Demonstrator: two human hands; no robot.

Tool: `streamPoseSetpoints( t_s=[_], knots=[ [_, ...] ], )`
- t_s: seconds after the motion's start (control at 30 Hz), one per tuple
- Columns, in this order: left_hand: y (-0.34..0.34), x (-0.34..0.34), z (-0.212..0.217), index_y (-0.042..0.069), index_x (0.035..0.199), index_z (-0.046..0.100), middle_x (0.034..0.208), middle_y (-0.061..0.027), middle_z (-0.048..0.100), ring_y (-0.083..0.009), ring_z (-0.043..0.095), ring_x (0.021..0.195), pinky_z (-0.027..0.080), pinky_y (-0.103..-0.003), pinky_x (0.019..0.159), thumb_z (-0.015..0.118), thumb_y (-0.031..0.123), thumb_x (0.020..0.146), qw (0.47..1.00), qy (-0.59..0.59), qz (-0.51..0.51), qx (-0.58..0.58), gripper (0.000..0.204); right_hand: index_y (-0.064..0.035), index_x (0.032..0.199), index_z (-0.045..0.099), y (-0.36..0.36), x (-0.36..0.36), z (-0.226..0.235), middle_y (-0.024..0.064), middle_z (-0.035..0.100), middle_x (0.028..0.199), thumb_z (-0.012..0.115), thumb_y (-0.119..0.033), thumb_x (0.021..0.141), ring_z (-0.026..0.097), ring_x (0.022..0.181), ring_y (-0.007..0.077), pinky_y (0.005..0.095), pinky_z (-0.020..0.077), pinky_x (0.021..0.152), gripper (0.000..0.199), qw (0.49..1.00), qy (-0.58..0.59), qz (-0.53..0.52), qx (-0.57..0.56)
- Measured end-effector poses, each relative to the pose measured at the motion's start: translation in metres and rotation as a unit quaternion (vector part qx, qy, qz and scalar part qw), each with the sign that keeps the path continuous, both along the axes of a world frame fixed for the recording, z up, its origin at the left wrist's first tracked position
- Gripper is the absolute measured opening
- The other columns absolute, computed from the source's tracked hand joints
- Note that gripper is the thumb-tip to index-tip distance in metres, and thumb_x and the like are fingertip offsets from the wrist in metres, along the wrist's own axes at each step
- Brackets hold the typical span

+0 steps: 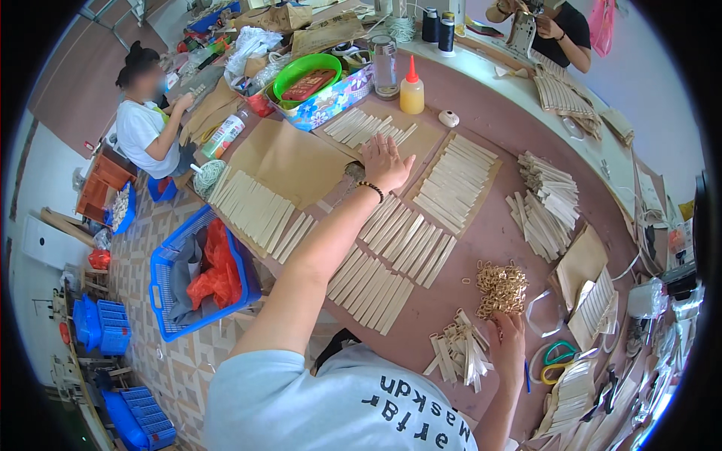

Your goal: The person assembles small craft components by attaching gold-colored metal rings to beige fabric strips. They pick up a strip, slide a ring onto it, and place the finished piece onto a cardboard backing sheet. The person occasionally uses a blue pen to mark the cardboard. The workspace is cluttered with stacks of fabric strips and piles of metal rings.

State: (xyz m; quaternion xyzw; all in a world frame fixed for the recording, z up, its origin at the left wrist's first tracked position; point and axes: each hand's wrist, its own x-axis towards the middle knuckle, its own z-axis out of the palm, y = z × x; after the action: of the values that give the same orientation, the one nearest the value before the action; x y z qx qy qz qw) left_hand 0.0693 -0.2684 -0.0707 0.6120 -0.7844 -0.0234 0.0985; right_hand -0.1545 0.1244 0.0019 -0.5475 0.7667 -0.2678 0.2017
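My left hand [385, 162] reaches far across the table and lies flat, fingers apart, on a sheet of brown paper [421, 143] beside a row of cream strips [361, 126]. A small dark brush-like object [352, 172] sits just left of that hand. My right hand [510, 336] is close to me, its fingertips in a pile of gold metal rings [502, 288]. Whether it holds a ring is hidden. A bundle of cream strips with rings on them [459, 351] lies just left of it.
More rows of cream strips [391, 259] cover the pink table. A yellow squeeze bottle [411, 89], a green bowl [304, 71], green-handled scissors [555, 361] and a blue basket [197, 274] are around. One person sits at the left [147, 124], another at the far right [560, 26].
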Motion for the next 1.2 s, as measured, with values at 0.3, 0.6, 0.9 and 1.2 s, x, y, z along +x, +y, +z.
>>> streamPoseSetpoints(
  t_s=[0.3, 0.6, 0.9, 1.2],
  knots=[
    [-0.004, -0.008, -0.002, -0.001, 0.151, 0.028, 0.156, -0.0295, 0.024, -0.0445, 0.017, 0.147, 0.006, -0.063, 0.116, 0.032, 0.064, 0.096, 0.998, -0.012, 0.042, 0.034, 0.085, 0.0005, 0.108, 0.064, 0.016, -0.007, -0.004, 0.015, 0.06, 0.092, 0.062, -0.009, 0.09, 0.059, 0.088, 0.0319, 0.042, 0.0467, 0.081, 0.02, 0.996, -0.055, -0.075, 0.005],
    [0.031, 0.007, 0.075, -0.002, 0.15, 0.029, 0.153, -0.0235, 0.035, -0.0296, 0.032, 0.144, 0.023, -0.039, 0.118, 0.044, 0.059, 0.097, 0.938, 0.29, -0.09, 0.168, 0.082, 0.0008, 0.103, 0.064, 0.009, -0.005, 0.024, 0.0151, 0.061, 0.088, 0.064, -0.006, 0.088, 0.059, 0.08, 0.0318, 0.0394, 0.0468, 0.073, 0.017, 0.993, -0.004, -0.081, -0.087],
    [0.187, -0.022, 0.131, -0.003, 0.144, 0.04, 0.138, -0.0133, 0.053, -0.02, 0.049, 0.128, 0.037, -0.034, 0.108, 0.045, 0.032, 0.106, 0.725, 0.253, -0.332, 0.548, 0.052, -0.0049, 0.132, 0.05, -0.053, 0.027, 0.089, 0.0159, 0.057, 0.125, 0.067, -0.011, 0.079, 0.05, 0.125, 0.0327, 0.0445, 0.0362, 0.107, 0.056, 0.925, 0.277, 0.194, -0.174],
    [0.251, -0.038, 0.151, -0.002, 0.137, 0.046, 0.13, -0.0239, 0.058, -0.0394, 0.056, 0.12, 0.045, -0.043, 0.101, 0.054, 0.03, 0.099, 0.662, 0.147, -0.526, 0.514, 0.05, 0.0023, 0.142, 0.035, -0.031, 0.022, 0.066, 0.0278, 0.067, 0.093, 0.07, -0.007, 0.078, 0.068, 0.088, 0.0418, 0.0488, 0.0527, 0.073, 0.073, 0.955, -0.06, 0.24, 0.163]
  ],
)
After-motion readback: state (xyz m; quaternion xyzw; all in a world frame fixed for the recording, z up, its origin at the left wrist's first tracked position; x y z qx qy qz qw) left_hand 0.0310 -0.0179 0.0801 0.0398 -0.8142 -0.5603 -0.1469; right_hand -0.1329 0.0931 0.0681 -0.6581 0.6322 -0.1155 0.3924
